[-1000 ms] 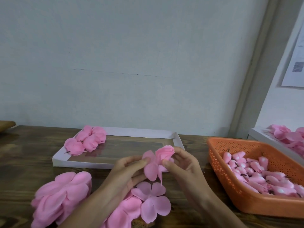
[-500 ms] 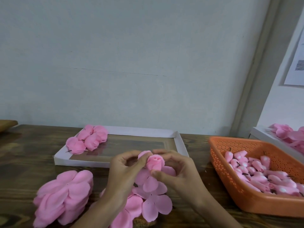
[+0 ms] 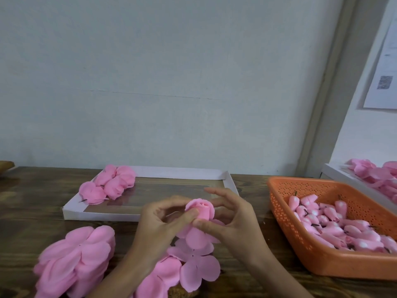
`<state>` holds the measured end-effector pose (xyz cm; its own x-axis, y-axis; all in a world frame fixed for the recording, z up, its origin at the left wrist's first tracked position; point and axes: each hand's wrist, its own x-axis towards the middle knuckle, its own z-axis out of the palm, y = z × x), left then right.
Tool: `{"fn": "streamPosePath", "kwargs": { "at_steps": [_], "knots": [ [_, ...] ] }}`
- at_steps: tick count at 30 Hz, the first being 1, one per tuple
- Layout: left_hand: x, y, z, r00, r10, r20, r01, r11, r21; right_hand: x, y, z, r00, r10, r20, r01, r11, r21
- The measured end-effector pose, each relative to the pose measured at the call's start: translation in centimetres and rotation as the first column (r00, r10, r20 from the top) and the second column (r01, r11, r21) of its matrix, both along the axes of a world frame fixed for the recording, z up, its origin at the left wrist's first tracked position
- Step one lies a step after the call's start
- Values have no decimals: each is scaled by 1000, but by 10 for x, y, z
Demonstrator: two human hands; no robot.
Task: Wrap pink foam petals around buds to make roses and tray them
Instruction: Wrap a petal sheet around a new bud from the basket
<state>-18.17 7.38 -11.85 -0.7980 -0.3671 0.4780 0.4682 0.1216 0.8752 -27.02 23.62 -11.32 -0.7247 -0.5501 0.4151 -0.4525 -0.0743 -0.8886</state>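
We are rolling the rose (image 3: pixel 202 209) in both hands, just above the desk (image 3: pixel 32 201) and in front of the tray's (image 3: pixel 103 214) near edge.
The fingers (image 3: pixel 185 218) of our left hand (image 3: pixel 159 222) are pinching its side, while our right hand (image 3: pixel 234 222) is cupping it from behind, thumb pressing the base. The lower petals (image 3: pixel 197 238) are hanging unwrapped, so we are reckoning a slack pinch is risking the foam springing open. Against half a second ago, the upper petal is now closing tighter round the top.

My left hand (image 3: pixel 160 224) and right hand (image 3: pixel 233 220) cover the base of the rose (image 3: pixel 202 208); the picture edge cuts the side tray (image 3: pixel 335 175).
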Motion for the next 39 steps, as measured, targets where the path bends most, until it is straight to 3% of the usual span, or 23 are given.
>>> {"fn": "streamPosePath", "kwargs": {
  "at_steps": [4,9,12,16,25,33,39],
  "knots": [
    [-2,-3,-3,1000,-29,13,29,999,-28,-1,0,-2,996,41,-83,-38,999,29],
    [-8,-12,-8,989,-61,138,36,984,176,-6,2,1,1000,24,-3,-24,998,-52],
    [-12,-16,-13,978,-34,206,-25,961,276,-8,6,3,993,98,70,-91,990,-105],
    [-16,-13,-15,980,-9,199,-82,893,442,-9,7,1,979,197,52,-192,978,-84],
    [-6,6,-6,989,142,35,-146,930,336,-4,4,2,979,199,-34,-199,980,7],
    [-4,9,-7,984,175,-26,-163,955,249,5,1,4,995,89,-50,-84,991,101],
    [-2,13,-3,988,142,-67,-136,987,89,5,1,3,998,51,-49,-48,997,60]
  ]
}}
